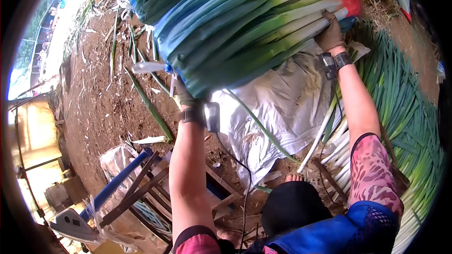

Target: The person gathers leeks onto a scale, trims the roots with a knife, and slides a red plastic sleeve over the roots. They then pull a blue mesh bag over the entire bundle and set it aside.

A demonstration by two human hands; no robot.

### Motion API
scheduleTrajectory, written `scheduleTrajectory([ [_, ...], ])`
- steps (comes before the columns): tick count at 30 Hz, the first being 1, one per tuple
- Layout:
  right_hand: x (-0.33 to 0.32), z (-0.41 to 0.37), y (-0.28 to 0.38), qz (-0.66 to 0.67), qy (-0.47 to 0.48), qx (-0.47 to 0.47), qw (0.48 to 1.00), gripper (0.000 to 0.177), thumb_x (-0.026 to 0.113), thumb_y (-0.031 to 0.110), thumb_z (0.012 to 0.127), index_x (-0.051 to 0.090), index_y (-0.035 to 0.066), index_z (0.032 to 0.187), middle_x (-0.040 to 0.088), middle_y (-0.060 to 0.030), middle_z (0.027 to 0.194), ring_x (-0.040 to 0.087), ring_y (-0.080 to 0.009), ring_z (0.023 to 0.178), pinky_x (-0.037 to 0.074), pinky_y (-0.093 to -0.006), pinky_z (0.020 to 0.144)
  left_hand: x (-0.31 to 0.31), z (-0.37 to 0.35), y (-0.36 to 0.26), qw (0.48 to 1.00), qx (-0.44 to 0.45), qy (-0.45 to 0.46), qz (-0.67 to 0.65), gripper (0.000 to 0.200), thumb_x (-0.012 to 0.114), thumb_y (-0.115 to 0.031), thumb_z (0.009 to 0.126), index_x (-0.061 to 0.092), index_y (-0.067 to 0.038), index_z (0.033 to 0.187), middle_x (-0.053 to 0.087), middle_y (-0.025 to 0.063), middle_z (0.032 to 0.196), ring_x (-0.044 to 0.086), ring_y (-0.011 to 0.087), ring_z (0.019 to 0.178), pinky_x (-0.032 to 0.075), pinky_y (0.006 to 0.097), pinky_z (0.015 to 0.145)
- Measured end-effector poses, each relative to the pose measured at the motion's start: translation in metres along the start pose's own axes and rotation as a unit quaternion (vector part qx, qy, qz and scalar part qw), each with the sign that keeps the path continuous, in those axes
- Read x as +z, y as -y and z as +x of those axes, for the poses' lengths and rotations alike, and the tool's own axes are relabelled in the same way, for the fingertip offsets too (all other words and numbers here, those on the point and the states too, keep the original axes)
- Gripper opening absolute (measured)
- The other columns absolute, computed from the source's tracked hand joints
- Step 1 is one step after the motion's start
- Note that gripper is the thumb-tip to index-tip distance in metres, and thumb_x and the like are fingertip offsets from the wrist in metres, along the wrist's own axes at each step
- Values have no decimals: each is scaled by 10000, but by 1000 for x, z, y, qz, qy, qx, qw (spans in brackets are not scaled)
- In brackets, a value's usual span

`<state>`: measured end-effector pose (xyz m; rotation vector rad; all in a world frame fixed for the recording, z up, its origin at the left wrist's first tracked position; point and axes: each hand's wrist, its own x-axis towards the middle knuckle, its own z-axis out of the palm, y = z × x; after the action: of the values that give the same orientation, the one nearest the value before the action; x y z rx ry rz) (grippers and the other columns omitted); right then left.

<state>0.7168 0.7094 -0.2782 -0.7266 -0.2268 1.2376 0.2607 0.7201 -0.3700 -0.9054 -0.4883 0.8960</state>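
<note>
Leek bundle point(249, 23) held up: right hand point(332, 33) clasps white stalk end; left hand point(184, 98) under leafy end, fingers hidden, grip unclear. White sheet point(287, 99) below, loose leeks point(405, 117) beside.

Head-worn fisheye camera looks steeply down, close over the leek bundle point(245, 23).

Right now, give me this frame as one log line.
left hand: holds leafy end of leek bundle | right hand: holds white end | below: white sheet, loose leeks
</note>
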Motion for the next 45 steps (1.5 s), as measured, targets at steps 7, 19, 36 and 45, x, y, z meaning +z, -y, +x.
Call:
scheduleTrajectory([
  [7,23,26,20,-56,-13,113,992,654,646,404,827,439,94,1365,498,-89,1366,446,-273,1246,333,-439,1090,39,-12,108,565,207,-262,754,517,566,-528,870,577,-91,1147,634,72,912,628,224,794,538,382,727],
  [19,-66,4,30,-796,35,-220,563,699,597,393,876,323,105,1450,493,-110,1362,514,-266,1187,457,-387,988,29,26,199,-419,206,27,884,861,842,-435,590,484,-109,1302,494,180,1289,398,398,1253,314,509,1077],
  [36,3,53,25,-771,-138,4,622,515,433,151,999,242,170,1477,600,-282,1136,591,-357,1096,483,-407,963,46,8,196,-404,206,68,888,794,800,-369,665,473,-68,1324,507,169,1298,394,406,1259,324,499,1074],
  [45,85,-7,-38,-292,-141,34,946,647,715,455,806,568,23,1264,588,-100,1230,560,-226,1066,447,-316,942,37,-18,196,-374,166,26,912,833,779,-339,739,387,-110,1437,359,203,1477,310,398,1373,279,474,1131],
])
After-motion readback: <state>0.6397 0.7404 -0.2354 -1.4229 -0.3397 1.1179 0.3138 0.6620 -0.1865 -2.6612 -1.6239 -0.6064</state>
